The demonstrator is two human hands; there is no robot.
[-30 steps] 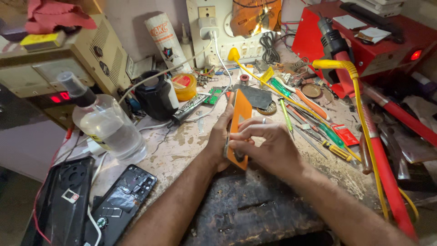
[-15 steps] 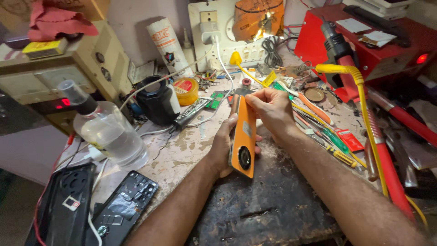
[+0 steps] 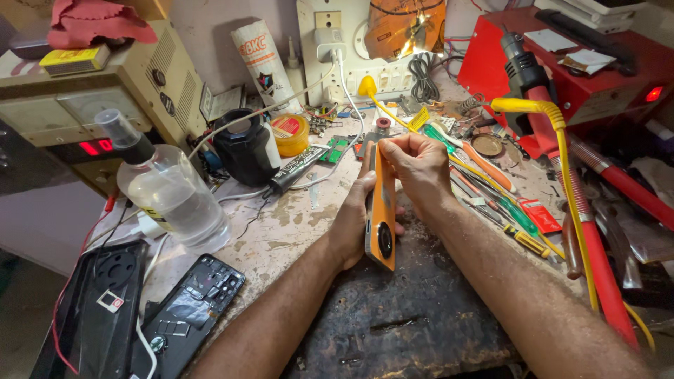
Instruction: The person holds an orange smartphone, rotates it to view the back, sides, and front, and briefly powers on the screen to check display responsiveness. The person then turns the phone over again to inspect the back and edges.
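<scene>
Left hand (image 3: pixel 354 221) is gripping an orange phone (image 3: pixel 382 210) along its long edge, holding it on edge above a dark worn mat (image 3: pixel 414 323) on the counter (image 3: pixel 281 224), camera ring facing the lower right. Right hand (image 3: pixel 418 168) is pinching the phone's far top end, fingers curled tight around it. Clear spray bottle (image 3: pixel 172 193) is standing well to the left; a black jar (image 3: pixel 246 151) and yellow tape roll (image 3: pixel 290 135) are sitting behind it. Two opened black phone bodies (image 3: pixel 189 309) are lying at lower left. Screwdrivers and tweezers (image 3: pixel 491 189) are lying scattered just right of the hands, beside a red and yellow hose (image 3: pixel 562 161).
</scene>
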